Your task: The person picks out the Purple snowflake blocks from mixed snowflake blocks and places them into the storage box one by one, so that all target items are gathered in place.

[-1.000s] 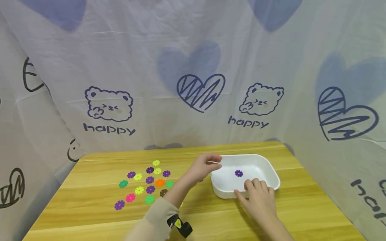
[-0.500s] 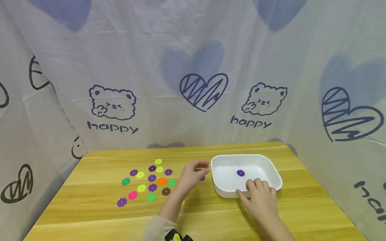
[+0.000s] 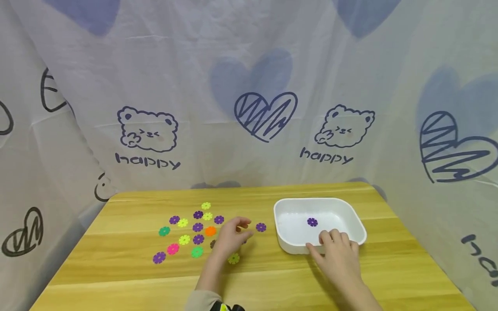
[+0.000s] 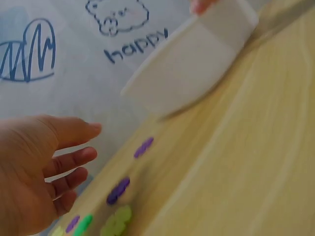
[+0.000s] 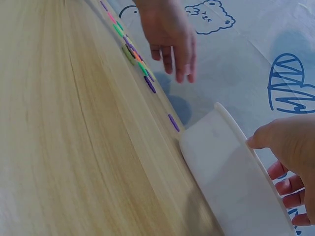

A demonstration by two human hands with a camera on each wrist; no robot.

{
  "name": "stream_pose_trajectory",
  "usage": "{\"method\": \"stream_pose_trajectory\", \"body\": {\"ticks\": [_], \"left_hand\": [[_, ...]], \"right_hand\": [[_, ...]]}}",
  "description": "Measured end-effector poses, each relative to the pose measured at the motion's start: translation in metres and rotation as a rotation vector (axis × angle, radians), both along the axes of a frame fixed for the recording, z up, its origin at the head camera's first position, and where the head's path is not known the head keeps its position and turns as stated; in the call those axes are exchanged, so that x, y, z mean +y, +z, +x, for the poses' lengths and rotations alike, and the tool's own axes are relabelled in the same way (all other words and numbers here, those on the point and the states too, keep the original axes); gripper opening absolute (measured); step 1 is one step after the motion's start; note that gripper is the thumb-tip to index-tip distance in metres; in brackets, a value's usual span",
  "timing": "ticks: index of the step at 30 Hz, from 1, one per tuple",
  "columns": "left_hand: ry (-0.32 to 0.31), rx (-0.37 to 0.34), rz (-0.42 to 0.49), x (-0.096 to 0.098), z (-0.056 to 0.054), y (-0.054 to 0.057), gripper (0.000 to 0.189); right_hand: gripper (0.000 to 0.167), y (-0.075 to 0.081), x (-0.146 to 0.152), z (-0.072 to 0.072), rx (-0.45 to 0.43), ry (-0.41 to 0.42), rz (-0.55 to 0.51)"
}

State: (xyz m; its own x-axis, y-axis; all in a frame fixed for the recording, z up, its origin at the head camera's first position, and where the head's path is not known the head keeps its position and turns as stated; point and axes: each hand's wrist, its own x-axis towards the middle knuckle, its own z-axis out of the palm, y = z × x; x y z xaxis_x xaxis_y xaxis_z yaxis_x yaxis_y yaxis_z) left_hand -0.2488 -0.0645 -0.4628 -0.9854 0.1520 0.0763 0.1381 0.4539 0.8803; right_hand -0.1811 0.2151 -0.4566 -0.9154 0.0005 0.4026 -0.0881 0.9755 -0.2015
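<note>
From where I sit, the white box [image 3: 295, 232] stands right of centre in the lower half of the head view, resting upright on the tabletop [image 3: 272, 285]. The right hand [image 3: 337, 255] grips its near rim, thumb outside and fingers over the inner side; I judge that this keeps the box from sliding. One purple flower [image 3: 312, 222] lies flat inside, the only piece I can see there.

The loose flower pieces [image 3: 198, 239] spread flat across the lower left, none stacked as far as I can tell, which should leave each one easy to reach. A single purple piece [image 3: 261, 227] sits apart, between them and the box.

I see the left hand [image 3: 232, 235] at lower centre, raised over the right edge of the spread, forearm rising from the bottom edge. Its fingers are loosely bent, thumb apart from them, with nothing visible between. In the left wrist view, a dark purple piece [image 4: 118, 191] lies beyond the fingertips, untouched.
</note>
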Motion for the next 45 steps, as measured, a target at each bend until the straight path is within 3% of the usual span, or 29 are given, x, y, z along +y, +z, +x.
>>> {"method": "stream_pose_trajectory", "body": {"ticks": [4, 15, 27, 37, 45], "left_hand": [[-0.007, 0.031, -0.066, -0.007, -0.001, -0.01, 0.033], [0.122, 0.056, -0.202, -0.01, 0.002, -0.018, 0.035], [0.219, 0.079, -0.356, -0.005, -0.002, -0.031, 0.032], [0.218, 0.058, -0.35, -0.002, -0.002, -0.029, 0.028], [0.172, 0.033, -0.23, 0.0, -0.002, -0.027, 0.016]], "right_hand": [[0.036, -0.001, 0.001, -0.001, 0.0, -0.003, 0.004], [0.036, -0.003, 0.001, 0.0, 0.011, -0.004, 0.006], [0.036, -0.004, 0.002, -0.001, 0.013, -0.003, 0.007], [0.036, -0.003, 0.002, -0.002, 0.006, -0.001, 0.007], [0.035, -0.002, 0.002, -0.001, 0.004, -0.004, 0.008]]}}
